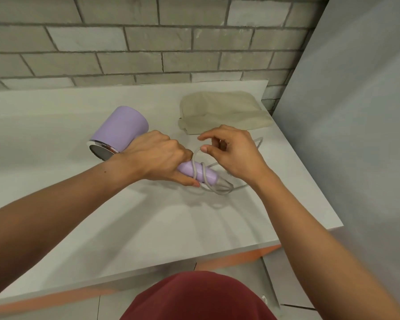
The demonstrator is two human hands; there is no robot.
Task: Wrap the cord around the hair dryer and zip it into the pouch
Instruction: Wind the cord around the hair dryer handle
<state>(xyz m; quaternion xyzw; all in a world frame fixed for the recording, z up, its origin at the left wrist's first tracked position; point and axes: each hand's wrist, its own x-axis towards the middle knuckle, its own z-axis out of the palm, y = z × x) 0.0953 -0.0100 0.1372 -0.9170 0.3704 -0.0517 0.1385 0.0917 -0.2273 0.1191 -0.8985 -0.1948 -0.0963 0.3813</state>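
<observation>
A lilac hair dryer (121,127) lies on the white counter (102,215), its chrome-rimmed end facing left and front. My left hand (158,155) grips its handle near the barrel. The grey cord (200,174) loops twice or so around the handle's lower end, with slack curling on the counter below it. My right hand (231,153) pinches a loop of the cord just right of the handle. A beige fabric pouch (222,110) lies flat behind my right hand, near the counter's back right corner.
A grey brick wall (148,40) rises behind the counter. A plain grey panel (356,112) stands along the right side. The counter's front edge (217,255) runs just ahead of my body, its right edge close to my right forearm.
</observation>
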